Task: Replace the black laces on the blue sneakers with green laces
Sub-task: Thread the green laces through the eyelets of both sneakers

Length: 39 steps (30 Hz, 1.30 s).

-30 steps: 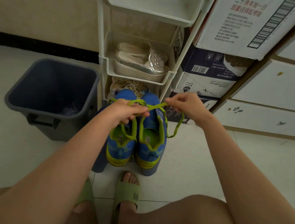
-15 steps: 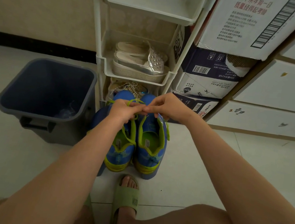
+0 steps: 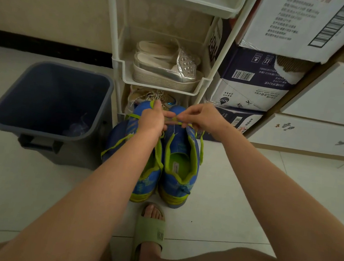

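On floor before white rack [image 3: 118, 65], blue sneakers [image 3: 177, 188] stand side by side; left hand [image 3: 152, 120], right hand [image 3: 203, 118] each pinch green lace [image 3: 133, 116] above them (knot hidden); pull ends evenly, gently

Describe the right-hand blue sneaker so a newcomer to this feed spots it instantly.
Find the white plastic shelf rack against the wall; two blue sneakers with yellow-green trim stand on the pale tile floor before it. Yours is the right-hand sneaker, nearer the stacked cardboard boxes: its green insole shows fully, while the left forearm crosses the left-hand sneaker.
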Motion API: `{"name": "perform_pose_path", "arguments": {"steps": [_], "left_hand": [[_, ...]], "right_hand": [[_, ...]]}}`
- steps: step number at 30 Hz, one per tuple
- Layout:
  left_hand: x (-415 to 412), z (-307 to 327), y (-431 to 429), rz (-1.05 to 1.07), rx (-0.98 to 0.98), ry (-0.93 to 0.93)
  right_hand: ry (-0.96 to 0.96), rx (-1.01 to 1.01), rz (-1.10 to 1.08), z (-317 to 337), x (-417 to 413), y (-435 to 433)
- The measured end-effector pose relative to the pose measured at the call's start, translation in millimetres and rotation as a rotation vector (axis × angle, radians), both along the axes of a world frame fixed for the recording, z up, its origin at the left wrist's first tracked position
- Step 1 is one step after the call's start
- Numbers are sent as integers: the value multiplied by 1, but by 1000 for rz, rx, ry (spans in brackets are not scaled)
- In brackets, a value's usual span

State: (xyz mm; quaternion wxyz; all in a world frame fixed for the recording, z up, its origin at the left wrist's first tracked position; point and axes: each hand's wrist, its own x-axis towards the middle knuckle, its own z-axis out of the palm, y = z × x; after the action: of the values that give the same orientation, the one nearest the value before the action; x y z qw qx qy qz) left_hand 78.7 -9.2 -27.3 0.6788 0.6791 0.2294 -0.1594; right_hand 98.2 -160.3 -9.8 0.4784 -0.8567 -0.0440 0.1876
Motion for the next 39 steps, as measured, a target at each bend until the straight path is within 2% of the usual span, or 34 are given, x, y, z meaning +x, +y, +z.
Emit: {"name": "perform_pose_path", "arguments": {"steps": [2, 7, 9, 11, 13, 18, 22, 26, 30, 39], "left_hand": [[7, -1, -4, 59, -11, -6], [15, -9, -5, 157, -87, -4], [17, -16, -7, 137, 106, -79], [14, -20, -9, 22, 403, -163], [9, -22, -10, -106, 607, -232], [0, -20, -12, -222, 780, -335], [4, -25, -7, -247, 787, -313], [14, -36, 0, -229, 683, -195], [19, -37, 1, -229, 604, -160], [14, -37, -2, -105, 543, -215]], "right_hand": [[-16, 8, -102, -4, 4, -7], [10, -81, -191, -20, 7, -9], [-19, -147, -167, -24, 8, -6], [-24, -194, -124, -28, 9, -1], [-33, -246, -85, -29, 8, 3], [-77, -359, -69, -32, 8, 4], [-58, -386, -88, -38, 7, 7], [-60, -266, -219, -43, 7, 11], [-32, -293, -206, -41, 7, 11], [-10, -332, -270, -39, 6, 9]]}}
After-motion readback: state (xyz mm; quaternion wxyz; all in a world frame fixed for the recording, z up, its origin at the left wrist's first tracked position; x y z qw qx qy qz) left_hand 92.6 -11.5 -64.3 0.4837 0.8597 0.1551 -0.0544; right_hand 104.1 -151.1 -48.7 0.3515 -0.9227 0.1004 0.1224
